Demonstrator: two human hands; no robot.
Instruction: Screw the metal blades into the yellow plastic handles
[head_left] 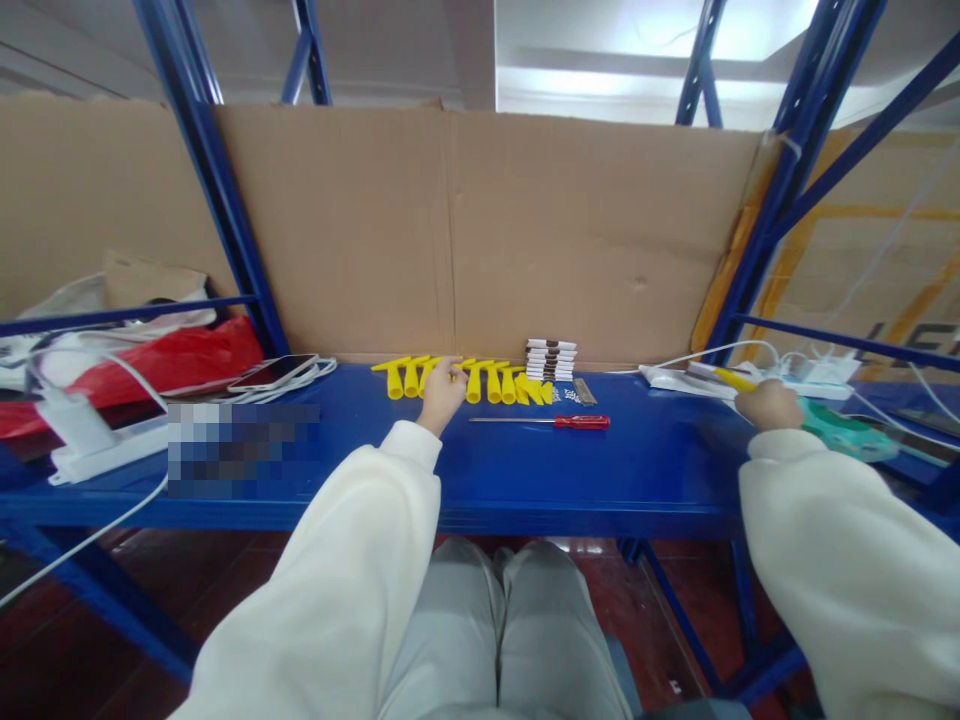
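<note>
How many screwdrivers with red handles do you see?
1. The red-handled screwdriver lies on the blue table, in front of the yellow pieces. The pixelated part at left may hide more.

The tabletop (622,475) looks like smooth, glossy painted metal, the yellow pieces (474,386) smooth plastic, the red screwdriver handle (582,422) shiny plastic, the backboard (570,230) matt cardboard, and the sleeves (367,540) soft, matt cloth.

The pieces (473,386) are yellow, the screwdriver handle (583,422) red, the table (562,470) blue.
</note>
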